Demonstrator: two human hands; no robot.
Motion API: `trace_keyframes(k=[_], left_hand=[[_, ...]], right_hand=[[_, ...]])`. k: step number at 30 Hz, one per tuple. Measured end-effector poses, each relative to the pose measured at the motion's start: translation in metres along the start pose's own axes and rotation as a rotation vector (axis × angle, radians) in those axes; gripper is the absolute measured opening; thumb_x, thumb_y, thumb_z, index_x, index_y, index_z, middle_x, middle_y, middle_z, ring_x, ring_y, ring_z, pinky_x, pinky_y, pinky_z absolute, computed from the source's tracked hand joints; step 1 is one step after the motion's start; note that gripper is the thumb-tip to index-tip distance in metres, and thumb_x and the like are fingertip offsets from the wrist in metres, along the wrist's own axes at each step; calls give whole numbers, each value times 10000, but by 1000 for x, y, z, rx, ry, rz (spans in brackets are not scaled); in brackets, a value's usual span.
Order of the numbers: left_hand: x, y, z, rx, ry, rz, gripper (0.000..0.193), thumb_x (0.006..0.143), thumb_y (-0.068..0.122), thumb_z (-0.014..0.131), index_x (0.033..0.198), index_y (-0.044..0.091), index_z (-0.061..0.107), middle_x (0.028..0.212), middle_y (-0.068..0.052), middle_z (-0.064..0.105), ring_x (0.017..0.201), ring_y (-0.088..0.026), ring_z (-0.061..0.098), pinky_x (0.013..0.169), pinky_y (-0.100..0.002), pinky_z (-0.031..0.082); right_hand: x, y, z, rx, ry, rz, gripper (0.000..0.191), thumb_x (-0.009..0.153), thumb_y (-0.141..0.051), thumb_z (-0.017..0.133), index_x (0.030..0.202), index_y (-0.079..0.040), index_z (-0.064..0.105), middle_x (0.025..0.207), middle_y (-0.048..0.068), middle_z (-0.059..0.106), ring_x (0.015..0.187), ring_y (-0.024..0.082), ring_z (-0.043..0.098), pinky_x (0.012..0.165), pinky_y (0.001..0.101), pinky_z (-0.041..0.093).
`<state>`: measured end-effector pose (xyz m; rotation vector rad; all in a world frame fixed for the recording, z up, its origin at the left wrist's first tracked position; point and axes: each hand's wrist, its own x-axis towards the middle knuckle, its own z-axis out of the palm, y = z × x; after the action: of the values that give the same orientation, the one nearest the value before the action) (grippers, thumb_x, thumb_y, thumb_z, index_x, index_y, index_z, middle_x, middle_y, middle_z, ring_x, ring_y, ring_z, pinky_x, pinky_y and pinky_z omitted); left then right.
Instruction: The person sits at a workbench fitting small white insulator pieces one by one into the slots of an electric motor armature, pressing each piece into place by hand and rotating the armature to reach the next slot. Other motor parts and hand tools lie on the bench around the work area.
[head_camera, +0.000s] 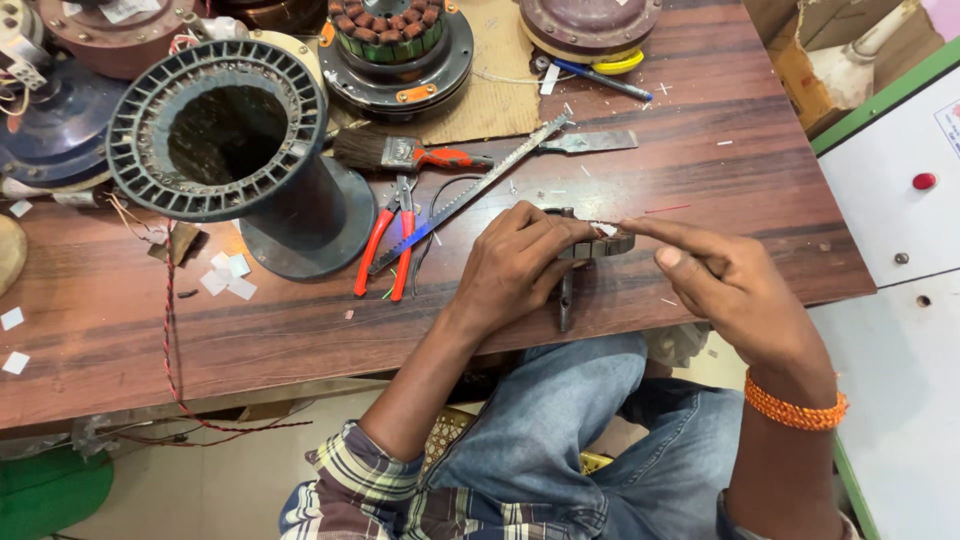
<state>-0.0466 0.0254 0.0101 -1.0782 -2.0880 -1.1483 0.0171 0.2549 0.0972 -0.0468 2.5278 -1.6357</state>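
**Both hands on a small metal part at the worktop edge**

Here we are over the wooden worktop (700, 190), and the left hand (515, 265) is curled around a small grey metal part (598, 243), fingers wrapped over its left end, gripping it firmly. The part sits just above the near edge of the worktop, right between the two hands. A dark stem (566, 305) hangs down from it, below the left hand's fingers.

The right hand (735, 285) comes in from the right side, index finger stretched out straight, its tip touching the top of the part where a small white scrap (604, 229) shows. The other fingers are folded loosely; this hand grips nothing.

Just left of the left hand lie red-handled pliers (388, 240), and a long hacksaw blade (470, 195) runs diagonally behind the knuckles. Further back sit a paintbrush (400, 153) and a flat metal scraper (590, 142). Well to the left stands a big black slotted drum (220, 130).
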Motion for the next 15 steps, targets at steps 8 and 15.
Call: trace_keyframes(k=[8, 15], left_hand=[[10, -1, -1, -217, 22, -312, 597, 895, 365, 781, 1404, 116, 593, 997, -78, 770, 943, -259, 732, 849, -355, 546], [40, -42, 19, -638, -318, -524, 199, 933, 131, 708, 1095, 32, 770, 905, -84, 781, 841, -135, 704, 783, -313, 579]], right_hand=[[43, -16, 8, -382, -60, -325, 413, 1013, -123, 510, 1407, -110, 632, 831, 71, 631, 742, 150, 561, 687, 322, 485], [48, -15, 16, -459, -48, -337, 362, 968, -86, 545, 1303, -123, 678, 1041, 149, 772, 912, 260, 743, 832, 377, 548]])
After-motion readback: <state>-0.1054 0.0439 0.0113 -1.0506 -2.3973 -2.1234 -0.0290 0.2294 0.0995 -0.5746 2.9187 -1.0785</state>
